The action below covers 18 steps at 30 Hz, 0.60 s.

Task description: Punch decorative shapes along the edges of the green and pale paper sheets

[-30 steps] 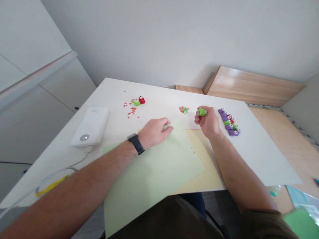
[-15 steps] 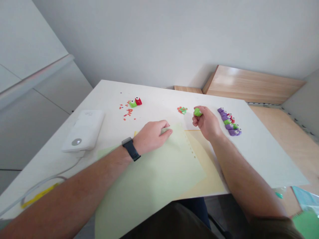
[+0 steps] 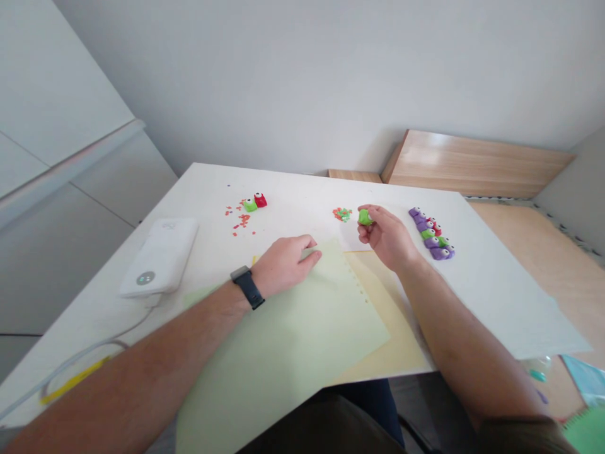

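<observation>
Between the thumb and fingers of my right hand (image 3: 387, 238) is a small green lump (image 3: 365, 217) that looks like modelling clay, with a white patch on it. It is held just above the table, right of a little pile of orange and green bits (image 3: 342, 214). My left hand (image 3: 286, 263) rests on the upper part of a pale green sheet (image 3: 288, 353), thumb and forefinger apart with nothing seen between them; its other fingers are hidden. A yellow sheet (image 3: 373, 315) lies partly under the green one.
Several purple, green and red lumps with eyes (image 3: 431, 234) stand in rows at the right. Far left are a green lump (image 3: 250, 205) and a red one (image 3: 260, 200) beside scattered orange bits (image 3: 242, 221). A white power bank (image 3: 163, 255) with a cable (image 3: 101, 343) lies at the left.
My right hand has moved slightly left with the green lump, which has turned a little in the fingers. My left hand stays on the green sheet. The view has shifted slightly.
</observation>
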Tool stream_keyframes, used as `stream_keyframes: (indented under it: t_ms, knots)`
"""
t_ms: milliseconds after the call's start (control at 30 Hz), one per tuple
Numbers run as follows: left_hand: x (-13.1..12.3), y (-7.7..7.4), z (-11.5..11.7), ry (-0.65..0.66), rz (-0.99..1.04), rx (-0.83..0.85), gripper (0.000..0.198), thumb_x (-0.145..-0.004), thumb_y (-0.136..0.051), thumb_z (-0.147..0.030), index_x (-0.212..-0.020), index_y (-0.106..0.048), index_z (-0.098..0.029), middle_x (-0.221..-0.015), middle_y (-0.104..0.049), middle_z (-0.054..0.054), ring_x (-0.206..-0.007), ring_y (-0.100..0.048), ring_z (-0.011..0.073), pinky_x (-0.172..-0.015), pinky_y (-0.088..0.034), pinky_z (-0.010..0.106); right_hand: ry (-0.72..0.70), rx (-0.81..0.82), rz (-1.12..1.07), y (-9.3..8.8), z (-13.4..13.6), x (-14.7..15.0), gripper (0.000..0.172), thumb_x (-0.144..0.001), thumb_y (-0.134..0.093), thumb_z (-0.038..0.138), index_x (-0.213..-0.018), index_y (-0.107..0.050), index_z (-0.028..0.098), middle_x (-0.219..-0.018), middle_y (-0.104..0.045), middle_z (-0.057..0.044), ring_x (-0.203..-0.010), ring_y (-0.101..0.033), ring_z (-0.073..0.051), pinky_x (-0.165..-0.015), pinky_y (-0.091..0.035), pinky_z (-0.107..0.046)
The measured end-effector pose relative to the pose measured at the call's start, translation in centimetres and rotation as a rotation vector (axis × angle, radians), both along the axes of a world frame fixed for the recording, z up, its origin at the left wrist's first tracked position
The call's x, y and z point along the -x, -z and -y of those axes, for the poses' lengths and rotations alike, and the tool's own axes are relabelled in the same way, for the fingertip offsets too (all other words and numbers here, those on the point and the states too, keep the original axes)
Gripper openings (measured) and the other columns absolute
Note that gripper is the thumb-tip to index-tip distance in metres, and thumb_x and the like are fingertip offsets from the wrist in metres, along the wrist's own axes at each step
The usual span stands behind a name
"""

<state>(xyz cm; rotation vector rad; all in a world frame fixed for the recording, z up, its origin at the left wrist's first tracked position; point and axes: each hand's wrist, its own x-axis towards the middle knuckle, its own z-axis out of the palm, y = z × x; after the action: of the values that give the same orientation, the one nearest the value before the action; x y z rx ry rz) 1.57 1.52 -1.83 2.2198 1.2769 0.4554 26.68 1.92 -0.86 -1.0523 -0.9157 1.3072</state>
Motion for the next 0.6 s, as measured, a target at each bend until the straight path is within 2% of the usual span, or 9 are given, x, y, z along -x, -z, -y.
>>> stream_keyframes:
  t_ms: [300, 600]
  knots:
    - [0.0, 0.7, -0.4, 0.008, -0.029, -0.026, 0.029, -0.101, -0.052, -0.045, -0.096, -0.068, -0.022, -0.066, -0.061, -0.001, -0.062, -0.055, 0.0182, -0.063, -0.032, 0.030, 0.021, -0.016, 0.000, 0.2, -0.2, -0.2, 0.033, -0.076, -0.082, 0.043, -0.096, -0.067, 0.023, -0.078, -0.060, 0.002, -0.062, -0.054, -0.013, -0.052, -0.036, -0.028]
    - [-0.1, 1.3, -2.7, -0.017, -0.056, -0.049, 0.031, -0.099, -0.053, -0.047, -0.098, -0.070, -0.021, -0.073, -0.067, 0.002, -0.066, -0.059, 0.0198, -0.065, -0.035, 0.031, 0.054, -0.035, 0.095, 0.9, -0.7, -0.7, 0.039, -0.075, -0.083, 0.049, -0.097, -0.067, 0.021, -0.079, -0.060, 0.002, -0.063, -0.054, -0.011, -0.053, -0.036, -0.027]
